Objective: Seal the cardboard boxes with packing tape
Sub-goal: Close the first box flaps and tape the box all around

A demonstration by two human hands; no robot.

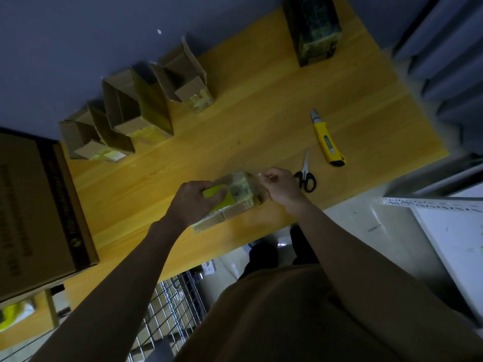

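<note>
A small cardboard box wrapped in glossy tape lies near the front edge of the yellow wooden table. My left hand grips a yellow-green tape dispenser pressed on the box's top. My right hand pinches the free end of clear tape at the box's right end. Three open cardboard boxes stand in a row at the table's back left, flaps up.
Black-handled scissors and a yellow utility knife lie right of my hands. A dark taped box stands at the far right corner. A large brown carton fills the left end. A wire rack sits under the table.
</note>
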